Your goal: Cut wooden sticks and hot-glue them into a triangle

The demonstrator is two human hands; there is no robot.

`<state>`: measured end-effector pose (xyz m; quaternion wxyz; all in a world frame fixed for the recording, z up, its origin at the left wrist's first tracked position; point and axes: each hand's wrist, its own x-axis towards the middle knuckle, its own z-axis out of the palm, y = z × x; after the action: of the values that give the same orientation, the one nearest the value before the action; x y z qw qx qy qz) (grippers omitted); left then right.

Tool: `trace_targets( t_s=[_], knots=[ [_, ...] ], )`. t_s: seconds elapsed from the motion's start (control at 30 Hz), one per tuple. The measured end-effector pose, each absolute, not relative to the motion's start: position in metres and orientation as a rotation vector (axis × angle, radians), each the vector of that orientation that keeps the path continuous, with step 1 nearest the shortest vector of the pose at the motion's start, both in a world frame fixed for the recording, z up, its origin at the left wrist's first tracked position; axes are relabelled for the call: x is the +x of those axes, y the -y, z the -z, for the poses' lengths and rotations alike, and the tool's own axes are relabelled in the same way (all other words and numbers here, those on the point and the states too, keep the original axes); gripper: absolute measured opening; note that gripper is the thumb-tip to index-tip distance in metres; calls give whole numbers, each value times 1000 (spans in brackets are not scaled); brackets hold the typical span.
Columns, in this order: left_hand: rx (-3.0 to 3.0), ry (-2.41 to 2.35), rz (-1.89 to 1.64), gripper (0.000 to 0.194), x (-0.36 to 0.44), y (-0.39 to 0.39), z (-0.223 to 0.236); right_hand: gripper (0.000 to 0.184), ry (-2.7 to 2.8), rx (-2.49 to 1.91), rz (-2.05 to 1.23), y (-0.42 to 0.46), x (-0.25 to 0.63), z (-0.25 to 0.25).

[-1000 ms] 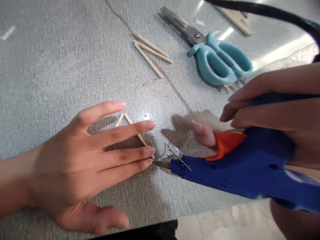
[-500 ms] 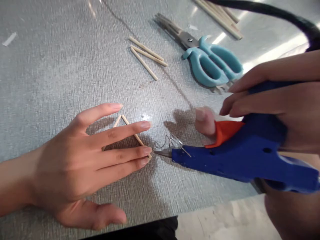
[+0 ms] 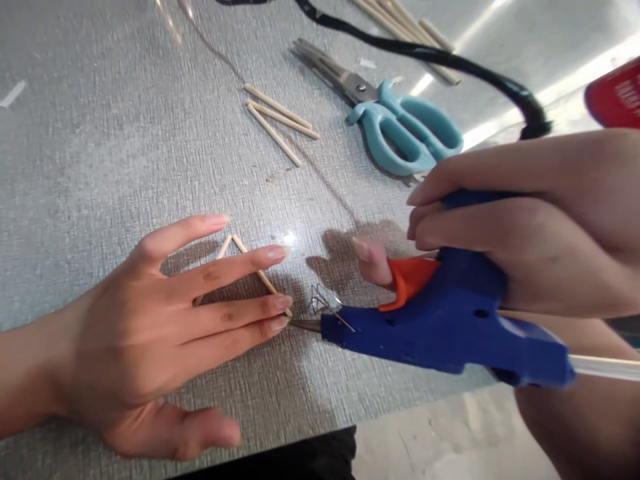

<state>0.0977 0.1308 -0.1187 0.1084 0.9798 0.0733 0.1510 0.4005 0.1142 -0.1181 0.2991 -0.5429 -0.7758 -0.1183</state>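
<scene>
My left hand lies with spread fingers over thin wooden sticks that meet in a peak on the table. Two of its fingertips press on the lower end of the right-hand stick; the rest of the sticks is partly covered by the hand. My right hand is wrapped round the handle of a blue glue gun, one finger at its orange trigger. The metal nozzle is at the stick's end, close beside my left fingertips. A bent wire stand sticks up near the nozzle.
Several short sticks lie farther back, beside light-blue-handled scissors. Longer sticks lie at the top, crossed by a black cable. A red object shows at the right. The table's front edge runs below.
The view has shifted, so the table things appear a little farther left. The glue gun still points at the stick's end, and its white glue stick now shows at the rear.
</scene>
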Motion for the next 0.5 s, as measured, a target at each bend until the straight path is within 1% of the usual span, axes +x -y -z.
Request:
trace_targets(
  t_s=[0.1,0.17,0.2,0.4,0.5],
  knots=[
    [2878,-197,-449,57,98,-131,119,45,2148,-1054,474,-110,405,123],
    [2874,-192,-456,56,98,-131,119,28,2166,-948,517,-108,407,125],
    [2872,-194,-459,56,99,-131,119,25,2155,-920,529,-108,408,126],
    [2862,-205,-465,55,98,-130,119,30,2095,-996,476,-108,405,129],
    [2860,-221,-459,55,98,-130,119,27,2069,-1007,489,-109,405,129]
  ],
)
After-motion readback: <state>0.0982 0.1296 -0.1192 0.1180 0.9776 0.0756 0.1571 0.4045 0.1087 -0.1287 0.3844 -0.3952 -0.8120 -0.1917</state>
